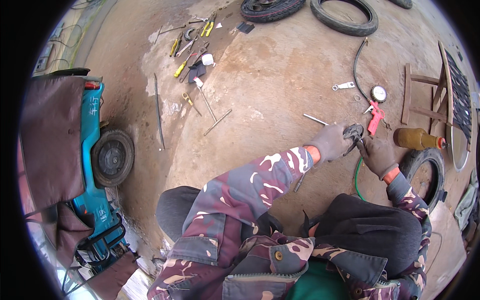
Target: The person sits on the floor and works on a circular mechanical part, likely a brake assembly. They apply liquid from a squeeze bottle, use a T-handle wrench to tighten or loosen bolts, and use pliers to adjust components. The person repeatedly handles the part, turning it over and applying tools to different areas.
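Both hands wear grey gloves and meet in front of my right knee. My left hand (331,143) is closed around a dark, rounded black rubber piece (354,132), whose exact kind I cannot make out. Close against its right side, my right hand (380,154) has its fingers drawn together; whatever they pinch is hidden. Just beyond the right hand lies a red tyre inflator gun (375,119) with a round dial gauge (378,93) and a black hose (356,65). A metal rod (315,119) lies on the ground behind my left hand.
A brown bottle (416,138), a tyre (425,172) and a wooden-framed seat (434,95) stand at right. Green hose (358,175) runs between my knees. Tyres (345,25) lie far off. Pliers (209,25), a screwdriver (181,67) and a T-handle wrench (215,120) lie left of a blue vehicle's (90,145) right.
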Motion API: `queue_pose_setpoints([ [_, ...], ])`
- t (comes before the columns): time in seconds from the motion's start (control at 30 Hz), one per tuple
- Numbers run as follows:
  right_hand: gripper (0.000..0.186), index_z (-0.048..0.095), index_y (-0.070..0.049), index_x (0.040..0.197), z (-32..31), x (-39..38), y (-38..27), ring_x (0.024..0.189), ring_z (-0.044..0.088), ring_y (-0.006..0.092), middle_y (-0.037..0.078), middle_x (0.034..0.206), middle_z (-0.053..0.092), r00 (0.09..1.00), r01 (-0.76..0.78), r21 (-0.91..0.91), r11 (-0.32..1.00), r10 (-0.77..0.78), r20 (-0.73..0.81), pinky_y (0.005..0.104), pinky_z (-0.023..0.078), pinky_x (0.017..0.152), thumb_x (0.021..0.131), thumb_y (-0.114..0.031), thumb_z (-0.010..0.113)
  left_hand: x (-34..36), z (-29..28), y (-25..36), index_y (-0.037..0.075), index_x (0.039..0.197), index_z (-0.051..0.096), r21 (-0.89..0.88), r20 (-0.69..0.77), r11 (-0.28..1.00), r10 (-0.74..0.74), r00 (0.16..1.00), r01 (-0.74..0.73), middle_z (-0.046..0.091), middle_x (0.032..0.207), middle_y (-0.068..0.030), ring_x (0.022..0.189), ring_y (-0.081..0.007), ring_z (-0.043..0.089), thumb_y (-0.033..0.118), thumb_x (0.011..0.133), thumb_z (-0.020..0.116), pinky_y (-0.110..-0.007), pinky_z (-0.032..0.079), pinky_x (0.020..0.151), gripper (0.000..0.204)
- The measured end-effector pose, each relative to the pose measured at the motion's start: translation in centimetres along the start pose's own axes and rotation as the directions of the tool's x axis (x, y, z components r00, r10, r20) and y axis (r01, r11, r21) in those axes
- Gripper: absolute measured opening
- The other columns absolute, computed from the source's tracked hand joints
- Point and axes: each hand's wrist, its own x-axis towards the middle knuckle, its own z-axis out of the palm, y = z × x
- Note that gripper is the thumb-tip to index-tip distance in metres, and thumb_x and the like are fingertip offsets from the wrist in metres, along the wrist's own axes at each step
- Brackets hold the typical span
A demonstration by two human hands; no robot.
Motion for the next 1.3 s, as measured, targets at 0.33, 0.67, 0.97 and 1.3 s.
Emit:
queue_pose_setpoints([
  [0.33,0.035,0.063,-0.015,0.103,-2.1,0.7,-0.5,0.053,0.034,0.0054,-0.009,0.065,0.041,0.890,-0.360,0.853,-0.378,0.135,0.435,0.0245,0.026,0.049,0.116,-0.046,0.052,0.4,1.2,-1.3,0.003,0.144,0.063,0.025,-0.318,0.918,0.383,0.867,-0.397,0.076,0.116,-0.0237,0.096,-0.0339,0.077,0.027,0.102,0.070,-0.043,0.059,0.088,0.049],
  [0.67,0.047,0.071,-0.005,0.096,-1.9,0.4,-0.6,0.071,0.069,0.0285,0.009,0.070,0.064,0.960,-0.281,0.527,0.802,0.226,0.167,0.0448,0.055,0.072,0.108,-0.049,0.060,-1.0,0.8,1.0,-0.003,0.143,0.061,-0.035,-0.173,0.989,0.136,0.975,-0.144,0.078,0.106,-0.0244,0.093,-0.0302,0.079,0.024,0.102,0.071,-0.042,0.060,0.079,0.049],
  [0.97,0.048,0.072,-0.003,0.095,-2.2,0.1,-0.1,0.061,0.062,0.0196,0.002,0.067,0.060,0.921,-0.374,0.824,0.427,0.276,0.275,0.0374,0.050,0.059,0.109,-0.048,0.061,-0.3,1.2,0.9,0.001,0.144,0.062,0.056,-0.232,0.965,0.261,0.937,-0.255,0.077,0.110,-0.0270,0.102,-0.0357,0.078,0.021,0.101,0.071,-0.043,0.059,0.088,0.048],
  [1.3,0.045,0.070,-0.007,0.096,-0.4,0.1,0.3,0.059,0.059,0.0214,0.003,0.067,0.061,0.943,-0.311,0.895,0.320,0.221,0.248,0.0379,0.047,0.054,0.112,-0.046,0.056,-0.9,1.4,1.2,0.000,0.143,0.063,-0.011,-0.283,0.937,0.332,0.900,-0.349,0.076,0.114,-0.0291,0.106,-0.0434,0.075,0.023,0.101,0.072,-0.046,0.058,0.090,0.049],
])
